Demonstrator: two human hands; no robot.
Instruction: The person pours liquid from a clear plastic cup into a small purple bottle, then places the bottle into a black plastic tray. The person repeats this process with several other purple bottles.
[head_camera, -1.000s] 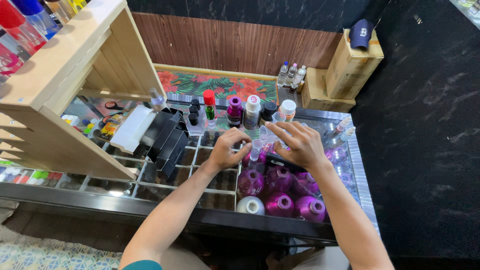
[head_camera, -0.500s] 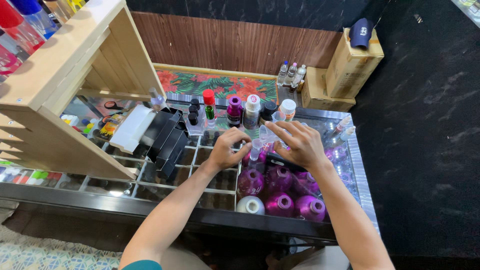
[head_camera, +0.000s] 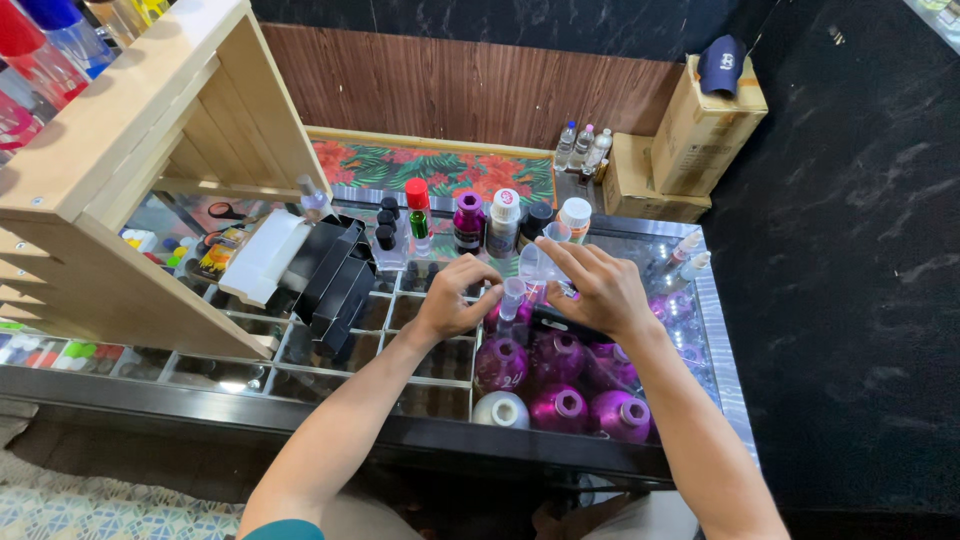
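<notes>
We are seeing little changing since before | left hand (head_camera: 450, 298) pinching small clear bottle (head_camera: 511, 297) — right hand (head_camera: 597, 287) gripping clear funnel (head_camera: 537, 263) above it | cardboard boxes (head_camera: 690, 135) sitting behind the bottle — purple bottles (head_camera: 560, 375) in front

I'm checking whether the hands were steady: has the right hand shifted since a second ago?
No. The right hand sits at the same spot beside the white-capped bottle, holding a small clear cup.
</notes>
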